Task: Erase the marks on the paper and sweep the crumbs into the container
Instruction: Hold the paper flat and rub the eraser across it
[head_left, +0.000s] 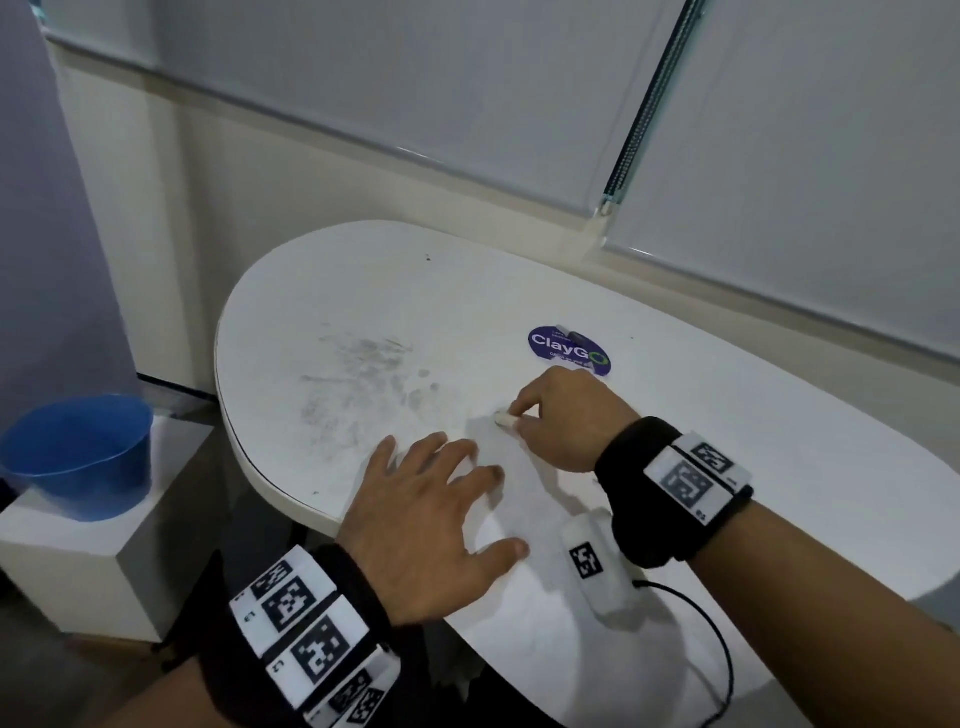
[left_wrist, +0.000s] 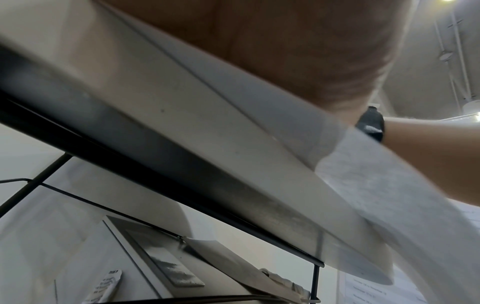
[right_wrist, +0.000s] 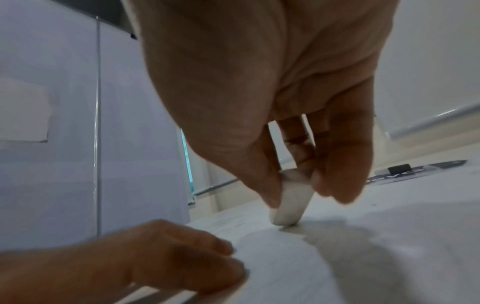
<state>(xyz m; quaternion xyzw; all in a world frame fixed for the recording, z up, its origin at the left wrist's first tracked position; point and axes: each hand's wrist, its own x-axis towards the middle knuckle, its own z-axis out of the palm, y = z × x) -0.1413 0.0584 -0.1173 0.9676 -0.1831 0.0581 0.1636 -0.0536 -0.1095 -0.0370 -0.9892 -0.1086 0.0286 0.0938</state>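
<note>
A white paper lies on the near part of the white oval table, and its near edge hangs over the table rim. My left hand presses flat on the paper with its fingers spread. My right hand pinches a small white eraser between thumb and fingers. The right wrist view shows the eraser tilted, its tip touching the paper, with the left hand close by. The blue container stands off the table, low at the left. No marks or crumbs show clearly on the paper.
Grey smudges cover the tabletop left of the hands. A purple ClayGo sticker lies just beyond my right hand. The container sits on a white box. Window blinds rise behind the table.
</note>
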